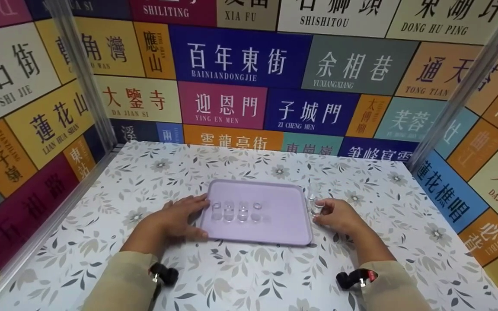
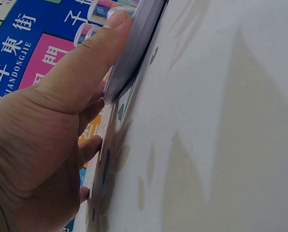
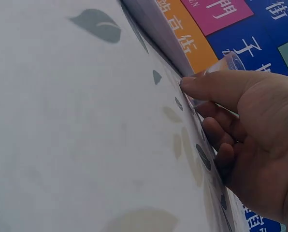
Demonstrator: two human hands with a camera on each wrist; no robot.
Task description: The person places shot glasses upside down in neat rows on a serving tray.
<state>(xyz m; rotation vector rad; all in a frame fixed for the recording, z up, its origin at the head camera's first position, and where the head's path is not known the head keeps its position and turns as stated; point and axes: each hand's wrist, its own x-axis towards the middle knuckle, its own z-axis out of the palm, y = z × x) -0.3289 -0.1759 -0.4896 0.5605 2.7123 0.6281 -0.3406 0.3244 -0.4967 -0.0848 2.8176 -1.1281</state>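
Note:
A lilac tray [image 1: 275, 194] lies on the table, with several small clear cups [image 1: 243, 213] standing in a row across its left and middle part. My left hand [image 1: 180, 218] rests at the tray's left edge, fingers spread and thumb near the front corner. In the left wrist view, that thumb [image 2: 93, 53] lies along the tray's rim beside the cups. Just off the tray's right edge, my right hand [image 1: 337, 216] pinches another small clear cup [image 1: 317, 208] between thumb and fingers. The right wrist view shows this cup [image 3: 233, 62] partly hidden behind the thumb.
Behind the pinched cup, another clear, glassy shape [image 1: 313, 192] shows faintly beside the tray. A white tablecloth [image 1: 249, 276] with a leaf and flower print covers the table. Panels with coloured sign prints [image 1: 240, 60] enclose the back and both sides.

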